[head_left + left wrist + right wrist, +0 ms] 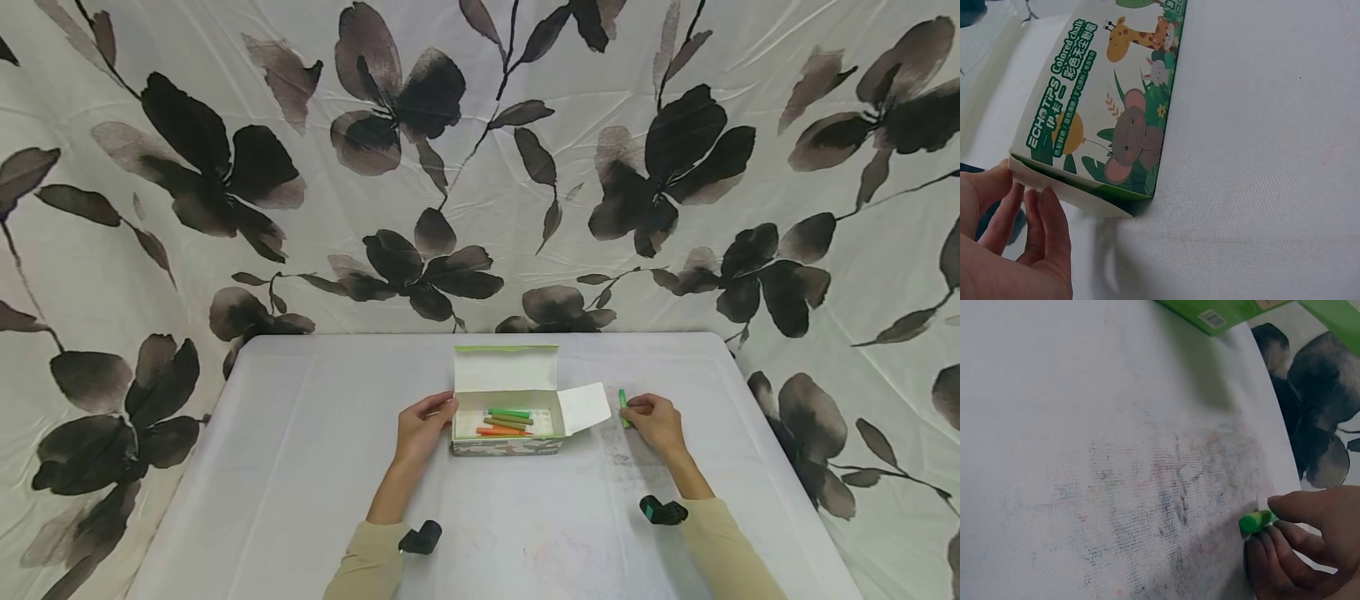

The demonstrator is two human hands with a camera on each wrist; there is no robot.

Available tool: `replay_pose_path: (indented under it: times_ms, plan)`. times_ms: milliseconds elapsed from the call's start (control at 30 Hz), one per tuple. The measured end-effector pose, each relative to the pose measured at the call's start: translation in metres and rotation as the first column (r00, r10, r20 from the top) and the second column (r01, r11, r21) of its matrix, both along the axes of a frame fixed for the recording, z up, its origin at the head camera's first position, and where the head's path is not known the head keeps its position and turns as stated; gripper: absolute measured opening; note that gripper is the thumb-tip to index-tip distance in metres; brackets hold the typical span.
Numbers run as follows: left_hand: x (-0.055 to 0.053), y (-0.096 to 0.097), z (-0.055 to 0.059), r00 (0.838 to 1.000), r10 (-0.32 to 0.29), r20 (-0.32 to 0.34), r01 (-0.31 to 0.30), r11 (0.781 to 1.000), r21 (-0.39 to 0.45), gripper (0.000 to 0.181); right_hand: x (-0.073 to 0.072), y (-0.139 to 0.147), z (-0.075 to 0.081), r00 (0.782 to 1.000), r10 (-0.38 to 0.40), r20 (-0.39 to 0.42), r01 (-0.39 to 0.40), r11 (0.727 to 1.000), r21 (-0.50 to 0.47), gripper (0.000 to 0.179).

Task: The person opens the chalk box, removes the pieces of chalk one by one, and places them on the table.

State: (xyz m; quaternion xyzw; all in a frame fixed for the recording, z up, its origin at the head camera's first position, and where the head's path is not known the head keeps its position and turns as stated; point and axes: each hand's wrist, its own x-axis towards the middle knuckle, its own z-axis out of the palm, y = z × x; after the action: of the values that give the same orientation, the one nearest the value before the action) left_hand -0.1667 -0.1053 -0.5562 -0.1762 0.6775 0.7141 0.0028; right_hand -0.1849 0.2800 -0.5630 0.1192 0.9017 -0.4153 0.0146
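White flap (586,408): juts right of chalk box (506,447)
Left hand (423,425): pinching box's end
Right hand (658,422): pinching green chalk (1254,522)
Tablecloth (1060,425): woven, smudged

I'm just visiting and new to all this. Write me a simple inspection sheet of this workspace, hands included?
Surface: white table, with coloured smudges near the right hand.
Job's things: open colored chalk box, lid raised; green, brownish and orange sticks inside.
Clutter: nothing seen.
Left hand: touches the flap at the box's left end; whether it grips is unclear.
Right hand: pinches a green stick, right of the box.
Cables: nothing seen.
Surroundings: pale cloth with dark flowers behind and beside the table.
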Motion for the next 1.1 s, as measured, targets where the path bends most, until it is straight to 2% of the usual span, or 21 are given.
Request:
replay_pose_path:
  times_ms: [200, 533, 900, 1100]
  plan:
    - [0.0, 0.001, 0.0, 1.0, -0.001, 0.0, 0.001, 1.0, -0.005, 0.029, 0.002, 0.002, 0.005, 1.0, -0.009, 0.014, 0.009, 0.999, -0.032, 0.031]
    - [0.0, 0.001, 0.0, 1.0, -0.019, 0.02, 0.02, 1.0, -0.024, 0.032, -0.001, -0.002, 0.035, 1.0, 0.004, -0.025, -0.007, 0.995, -0.1, 0.032]
    - [-0.001, 0.002, -0.001, 1.0, -0.006, 0.019, 0.006, 1.0, -0.019, 0.03, -0.009, -0.02, 0.066, 0.991, 0.102, -0.089, -0.111, 0.989, -0.097, 0.03]
    - [-0.002, 0.002, -0.002, 1.0, -0.001, 0.022, 0.001, 1.0, -0.018, 0.029, -0.01, -0.037, 0.08, 0.968, 0.176, -0.179, -0.194, 0.977, -0.087, 0.026]
